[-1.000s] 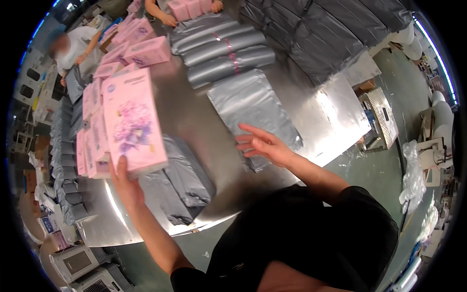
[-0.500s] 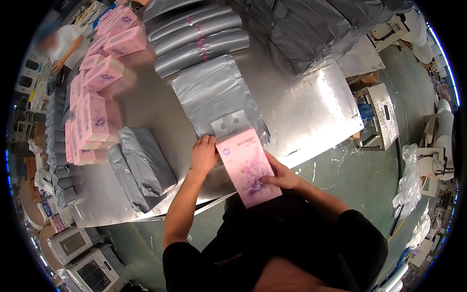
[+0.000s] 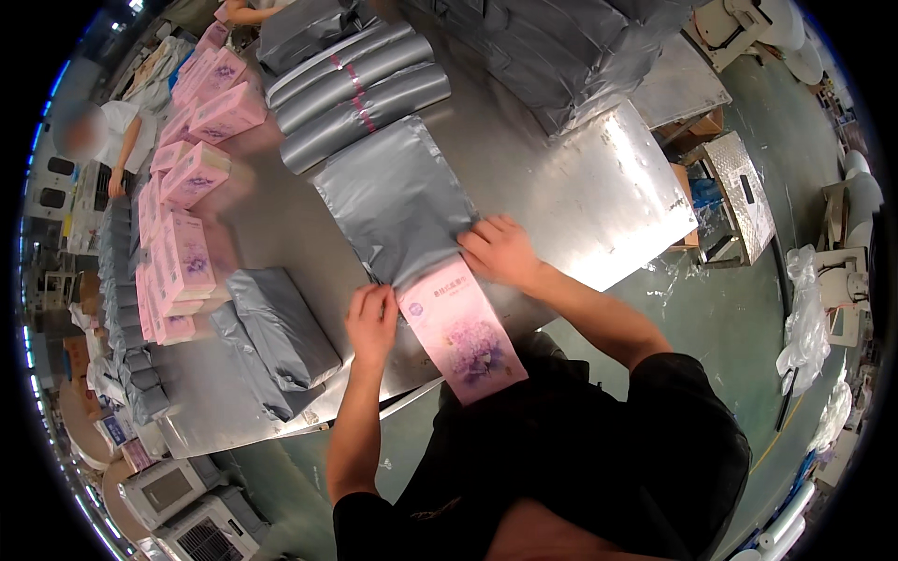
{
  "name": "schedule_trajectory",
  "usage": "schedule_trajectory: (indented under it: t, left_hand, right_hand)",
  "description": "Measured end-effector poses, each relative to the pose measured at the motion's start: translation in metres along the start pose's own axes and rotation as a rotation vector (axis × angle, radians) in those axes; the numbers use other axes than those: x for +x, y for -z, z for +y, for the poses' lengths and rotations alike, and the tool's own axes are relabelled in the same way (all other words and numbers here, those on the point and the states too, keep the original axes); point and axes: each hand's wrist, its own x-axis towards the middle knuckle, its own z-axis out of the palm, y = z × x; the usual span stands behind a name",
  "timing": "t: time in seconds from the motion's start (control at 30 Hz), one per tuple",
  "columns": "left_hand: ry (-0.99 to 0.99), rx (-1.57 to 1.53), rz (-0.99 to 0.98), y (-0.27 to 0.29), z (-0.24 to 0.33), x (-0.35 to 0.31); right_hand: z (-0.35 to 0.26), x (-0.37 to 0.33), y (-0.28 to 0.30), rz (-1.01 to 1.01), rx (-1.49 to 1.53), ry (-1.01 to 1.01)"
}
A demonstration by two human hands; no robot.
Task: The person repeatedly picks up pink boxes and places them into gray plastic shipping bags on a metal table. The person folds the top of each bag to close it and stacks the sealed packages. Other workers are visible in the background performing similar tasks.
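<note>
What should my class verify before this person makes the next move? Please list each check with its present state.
1. Left hand at the left corner of the gray bag's near edge: ok.
2. Right hand at that edge's right corner: ok.
3. Pink box with its far end at the bag's near edge, between the hands: ok.
4. How far the box reaches inside the bag: cannot tell.
5. Box's near end over the metal table: not ok; it juts past the edge.

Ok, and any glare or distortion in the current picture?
Head view: bright glare on the right part of the metal table; head view: fisheye bending toward the black rim; head view: the pink box between the hands looks fairly sharp.
</note>
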Motion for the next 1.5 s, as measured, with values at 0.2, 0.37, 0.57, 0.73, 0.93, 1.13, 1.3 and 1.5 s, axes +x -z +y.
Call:
schedule_trajectory:
  t: [0.2,0.37,0.57,0.73,0.93,1.13,1.3,1.5]
  left_hand:
    - [-0.016,0.045,0.004,-0.015,-0.002,-0.035]
    - [0.606,-0.133,-0.235,-0.020,-0.004,-0.020]
    - [0.515,-0.236,-0.334,-0.005,0.015,-0.119]
    - [0.805,-0.638,0.101,-0.032,-0.004,-0.073]
    - [0.884,-0.631,-0.054,-0.030,-0.012,-0.095]
    - [1.064,-1.121,0.004,-0.021,-0.017,-0.097]
    - [1.181,-1.253,-0.025,-0.012,-0.015,-0.095]
    - [1.010,-0.790,-0.104,0.008,-0.017,-0.086]
  right_hand:
    - [-0.006,-0.039,-0.025,0.127,0.107,0.089]
    - [-0.009,-0.032,-0.030,-0.121,0.138,-0.057]
    - [-0.030,-0.094,0.010,-0.435,0.714,-0.314]
    - [-0.054,-0.068,0.034,-0.355,0.549,-0.765]
    - [-0.097,-0.017,-0.035,-0.330,0.218,-0.094]
    - [-0.138,-0.011,-0.036,-0.084,0.346,0.004]
    - [-0.151,-0.041,-0.057,-0.169,0.198,0.028]
    - [-0.034,-0.239,0.063,-0.864,0.120,-0.059]
